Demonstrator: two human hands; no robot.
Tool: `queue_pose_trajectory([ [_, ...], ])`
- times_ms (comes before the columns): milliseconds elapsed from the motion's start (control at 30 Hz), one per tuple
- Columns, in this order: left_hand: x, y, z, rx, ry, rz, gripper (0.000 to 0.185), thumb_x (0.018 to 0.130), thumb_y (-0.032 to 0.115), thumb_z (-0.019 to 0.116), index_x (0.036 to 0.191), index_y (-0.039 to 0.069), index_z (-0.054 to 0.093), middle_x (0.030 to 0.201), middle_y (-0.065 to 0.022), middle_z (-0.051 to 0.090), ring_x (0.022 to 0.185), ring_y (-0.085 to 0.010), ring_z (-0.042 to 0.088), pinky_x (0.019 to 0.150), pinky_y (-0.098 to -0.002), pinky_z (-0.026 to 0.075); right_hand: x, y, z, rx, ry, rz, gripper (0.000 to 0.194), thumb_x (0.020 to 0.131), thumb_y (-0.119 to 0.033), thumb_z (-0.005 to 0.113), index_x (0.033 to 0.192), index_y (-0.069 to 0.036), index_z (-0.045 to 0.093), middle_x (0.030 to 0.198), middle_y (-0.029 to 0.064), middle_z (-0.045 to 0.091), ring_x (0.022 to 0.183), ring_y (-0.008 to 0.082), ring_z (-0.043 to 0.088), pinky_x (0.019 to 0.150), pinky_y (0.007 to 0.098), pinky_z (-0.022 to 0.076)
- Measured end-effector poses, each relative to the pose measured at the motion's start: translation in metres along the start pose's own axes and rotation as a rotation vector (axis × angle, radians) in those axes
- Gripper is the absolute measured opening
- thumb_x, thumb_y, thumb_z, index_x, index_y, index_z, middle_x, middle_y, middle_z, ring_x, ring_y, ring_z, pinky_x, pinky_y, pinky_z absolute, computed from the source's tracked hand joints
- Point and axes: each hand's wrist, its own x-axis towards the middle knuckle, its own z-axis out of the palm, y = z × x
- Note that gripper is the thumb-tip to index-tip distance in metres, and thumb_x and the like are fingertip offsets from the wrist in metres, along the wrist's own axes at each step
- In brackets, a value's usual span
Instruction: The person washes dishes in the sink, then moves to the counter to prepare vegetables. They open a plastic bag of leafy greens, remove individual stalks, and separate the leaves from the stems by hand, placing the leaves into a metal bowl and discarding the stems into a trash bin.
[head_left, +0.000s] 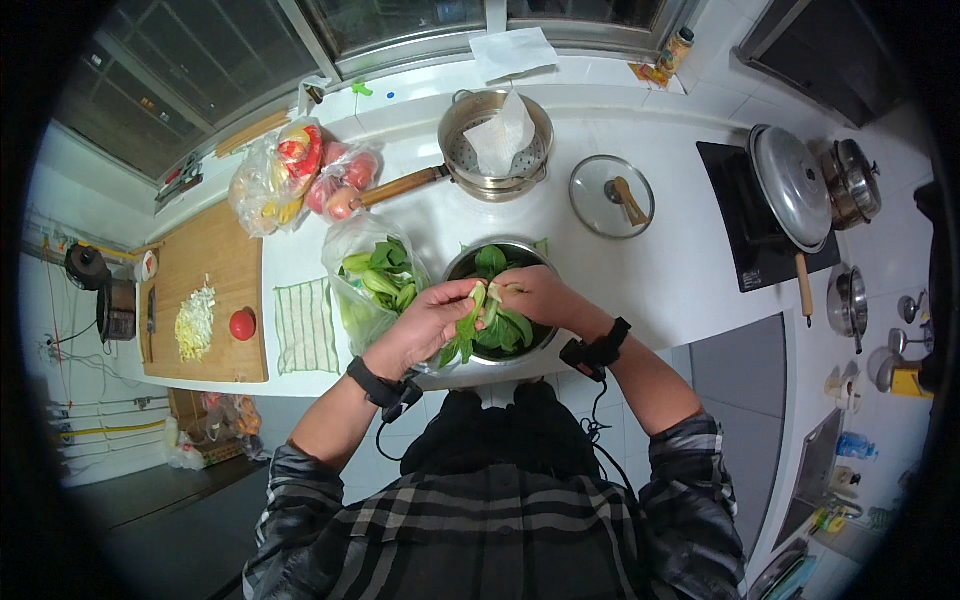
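Observation:
Both my hands meet above a metal bowl (551, 346) that holds green bok choy leaves (501, 335). My left hand (429, 319) grips a bok choy piece (466, 324), its leaf hanging down over the bowl's left rim. Pale stalk shows between the fingertips of my right hand (536, 294), which touch those of the left. Left of the bowl lies an open clear plastic bag (352, 315) with several heads of bok choy (384, 285). A striped green and white cloth (306, 326) lies beside the bag. Part of the bowl is hidden under my hands.
A wooden cutting board (225, 225) at left bears chopped vegetable (195, 324), a tomato (242, 325) and a knife (151, 322). Behind the bowl stand bagged produce (289, 172) and a long-handled steamer pot (495, 184). A glass lid (600, 169) and lidded pan (791, 187) are at right.

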Motion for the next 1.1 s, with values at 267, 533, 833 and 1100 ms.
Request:
queue_pose_trajectory([
  [267,0.003,-0.006,0.001,-0.084,0.002,0.059,0.035,0.106,0.004,0.054,0.140,0.001,0.055,0.125,-0.0089,0.065,0.105,-0.0192,0.067,0.090,-0.0336,0.056,-0.013,-0.017,0.004,0.894,0.031,0.481,0.027,0.096,-0.020,0.065,0.112,0.001,0.065,0.082,0.0020,0.066,0.074,0.0112,0.062,0.067,0.0252,0.0513],
  [533,0.011,-0.014,0.008,0.118,0.124,0.022,0.033,0.105,0.007,0.057,0.138,0.004,0.059,0.126,-0.0045,0.064,0.111,-0.0149,0.063,0.094,-0.0303,0.053,-0.009,-0.019,0.012,0.491,-0.012,0.296,0.022,0.098,-0.021,0.070,0.106,-0.001,0.066,0.078,-0.0002,0.064,0.065,0.0075,0.058,0.060,0.0247,0.0463],
  [833,0.028,-0.022,0.002,1.132,0.153,0.544,0.025,0.102,0.001,0.054,0.124,-0.004,0.066,0.107,-0.0141,0.067,0.091,-0.0229,0.066,0.083,-0.0325,0.053,-0.012,0.021,0.001,-0.080,0.119,0.014,0.018,0.086,-0.023,0.071,0.091,-0.005,0.071,0.077,0.0159,0.068,0.067,0.0323,0.066,0.064,0.0427,0.0513],
  [1100,0.031,-0.019,-0.003,0.607,0.163,0.148,0.025,0.108,0.013,0.054,0.126,-0.001,0.066,0.098,0.0000,0.066,0.083,-0.0111,0.059,0.075,-0.0261,0.051,-0.017,0.024,-0.011,-0.170,0.207,0.103,0.029,0.085,-0.031,0.075,0.095,-0.003,0.072,0.086,0.0166,0.070,0.080,0.0321,0.068,0.072,0.0421,0.0533],
])
